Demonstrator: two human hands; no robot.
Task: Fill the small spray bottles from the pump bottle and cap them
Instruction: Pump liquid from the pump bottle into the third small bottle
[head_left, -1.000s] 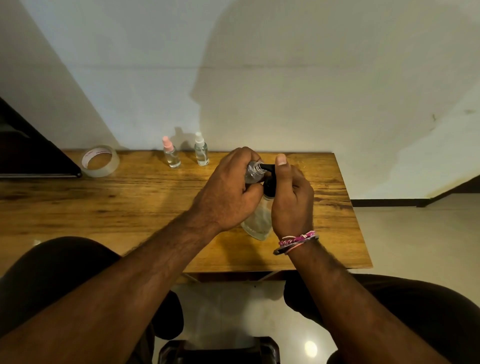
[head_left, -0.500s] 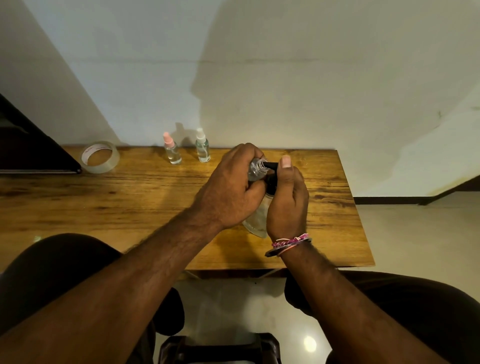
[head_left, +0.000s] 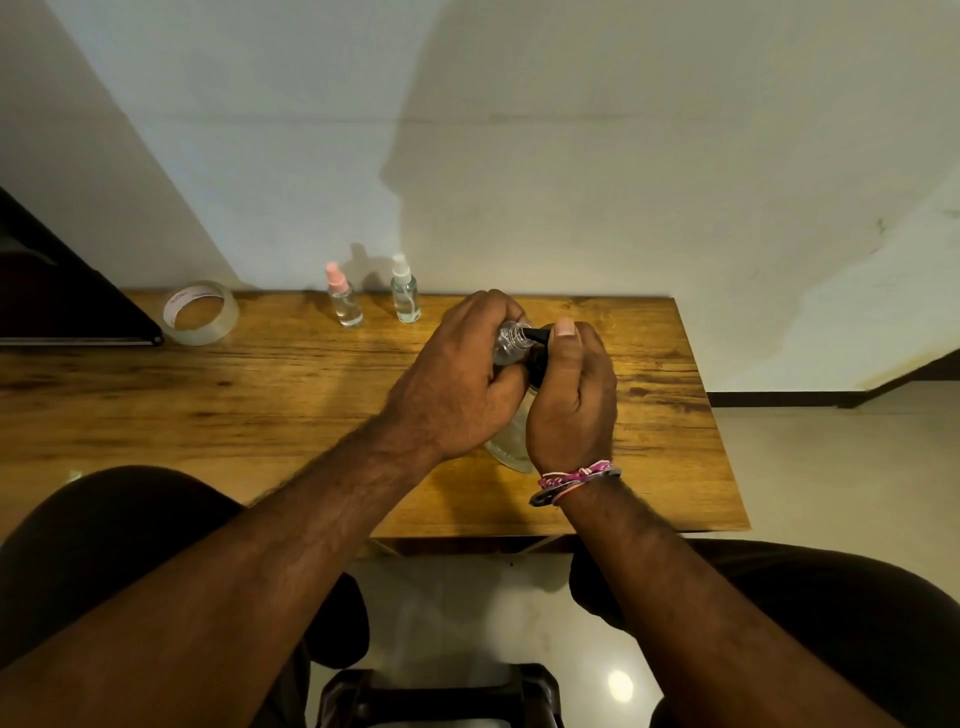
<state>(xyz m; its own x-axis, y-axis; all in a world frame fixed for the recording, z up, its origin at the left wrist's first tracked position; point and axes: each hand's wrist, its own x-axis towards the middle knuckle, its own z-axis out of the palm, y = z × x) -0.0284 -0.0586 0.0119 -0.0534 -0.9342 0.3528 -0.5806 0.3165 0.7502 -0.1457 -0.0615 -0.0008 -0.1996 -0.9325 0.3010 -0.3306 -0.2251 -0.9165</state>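
Observation:
My left hand (head_left: 452, 379) grips a small clear spray bottle (head_left: 506, 340) that has no cap, its open neck tilted against the black nozzle of the pump bottle (head_left: 511, 441). My right hand (head_left: 571, 400) is wrapped round the pump bottle's black head, with the thumb on top of the pump. Most of the pump bottle's clear body is hidden behind both hands; its base rests on the wooden table (head_left: 260, 405). Two capped small spray bottles stand at the table's back edge: one with a pink cap (head_left: 343, 296), one with a white cap (head_left: 405, 291).
A roll of clear tape (head_left: 200, 313) lies at the back left of the table, next to a dark flat object (head_left: 62, 291) by the wall. The table's right edge is close to my right hand. A dark stool (head_left: 441, 696) stands below between my knees.
Both hands and the two bottles stay together in nearly the same place; only the view has shifted slightly. The right thumb stays on the pump head.

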